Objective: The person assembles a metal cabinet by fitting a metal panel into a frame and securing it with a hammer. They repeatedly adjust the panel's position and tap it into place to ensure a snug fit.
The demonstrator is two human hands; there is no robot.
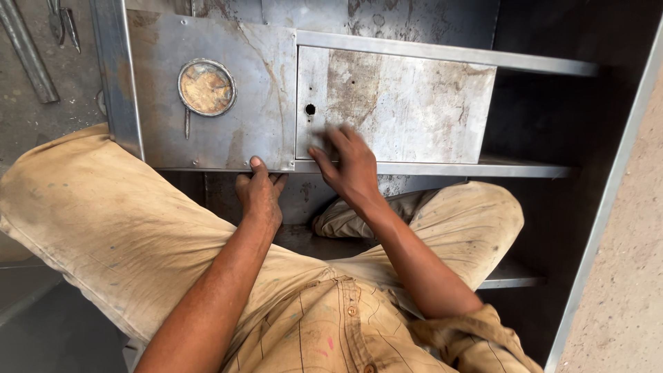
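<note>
- The small steel door (pixel 397 110), with a round hole near its left edge, sat shut in the cabinet frame (pixel 442 52).
- The right hand (pixel 352 166) lay on its lower left corner, fingers spread and blurred, gripping nothing.
- The left hand (pixel 259 193) curled over the lower edge of the fixed panel (pixel 228 138) beside it, thumb on top.
- A round rusty disc (pixel 206 87) sat on that panel.

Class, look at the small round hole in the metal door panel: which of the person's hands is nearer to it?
Right. The right hand lies on the door panel just below the hole. The left hand grips the lower edge farther down-left.
</note>
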